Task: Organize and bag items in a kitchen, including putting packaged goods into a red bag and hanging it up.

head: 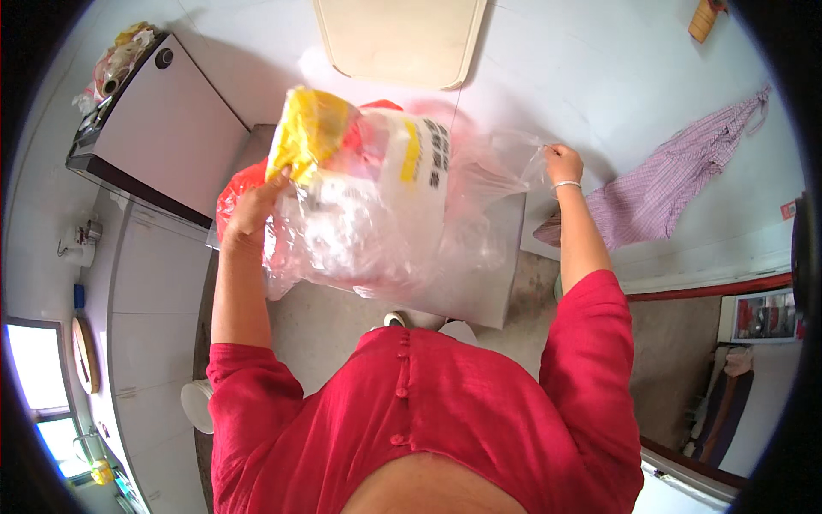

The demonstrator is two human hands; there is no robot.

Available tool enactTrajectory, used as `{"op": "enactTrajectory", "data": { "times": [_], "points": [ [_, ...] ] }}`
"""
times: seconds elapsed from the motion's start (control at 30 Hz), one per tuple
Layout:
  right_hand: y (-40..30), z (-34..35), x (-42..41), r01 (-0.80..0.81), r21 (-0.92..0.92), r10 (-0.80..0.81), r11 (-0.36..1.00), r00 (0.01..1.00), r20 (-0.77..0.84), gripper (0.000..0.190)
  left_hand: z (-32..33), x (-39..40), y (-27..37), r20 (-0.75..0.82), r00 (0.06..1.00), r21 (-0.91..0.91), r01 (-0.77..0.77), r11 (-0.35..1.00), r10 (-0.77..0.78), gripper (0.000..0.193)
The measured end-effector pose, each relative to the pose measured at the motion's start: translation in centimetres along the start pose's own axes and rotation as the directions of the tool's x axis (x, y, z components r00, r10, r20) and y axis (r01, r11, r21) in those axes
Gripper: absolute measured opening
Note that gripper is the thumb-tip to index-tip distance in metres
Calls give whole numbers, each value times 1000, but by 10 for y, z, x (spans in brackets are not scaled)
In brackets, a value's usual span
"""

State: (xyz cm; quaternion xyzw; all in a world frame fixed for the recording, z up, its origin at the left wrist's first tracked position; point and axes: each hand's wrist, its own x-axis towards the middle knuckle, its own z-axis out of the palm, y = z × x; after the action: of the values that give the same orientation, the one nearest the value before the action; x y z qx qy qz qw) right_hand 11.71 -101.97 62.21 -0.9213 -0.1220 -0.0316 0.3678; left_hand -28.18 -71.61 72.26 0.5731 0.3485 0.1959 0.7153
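Observation:
A large clear plastic bag (359, 238) spans the space between my hands, with crumpled bags in and about it. Near its upper left is a yellow plastic bag (311, 132), which my left hand (257, 205) pinches together with the clear plastic. Red plastic (241, 193) bulges out behind that hand. The gathered right end of the clear bag is gripped in my right hand (565, 165), stretched out to the side. Printed writing and a yellow block show through the plastic. Beneath the bag, a grey flat surface (494, 270) is partly hidden.
A white refrigerator-like cabinet (173, 122) with bags on top stands at the left, above white cupboards (157, 270). A checkered apron (668, 173) hangs on the right wall. A cream board (401, 38) is ahead; a white bucket (198, 406) stands at lower left.

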Motion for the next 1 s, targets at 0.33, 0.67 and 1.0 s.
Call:
{"op": "enactTrajectory", "data": {
  "times": [0.33, 0.67, 1.0],
  "points": [
    [-188, -24, -135, 242, 725, -642, 645, 686, 342, 60, 68, 22, 31, 72, 996, -181, -30, 983, 43, 34],
    [-164, 29, -175, 215, 707, -680, 674, 554, 480, 81, 146, -20, -7, 193, 970, 308, 84, 948, -149, 60],
    [-102, 70, -165, 174, 644, -597, 745, 606, 526, 62, 119, -10, -49, 437, 894, 276, -27, 961, -101, 51]
  ]
}}
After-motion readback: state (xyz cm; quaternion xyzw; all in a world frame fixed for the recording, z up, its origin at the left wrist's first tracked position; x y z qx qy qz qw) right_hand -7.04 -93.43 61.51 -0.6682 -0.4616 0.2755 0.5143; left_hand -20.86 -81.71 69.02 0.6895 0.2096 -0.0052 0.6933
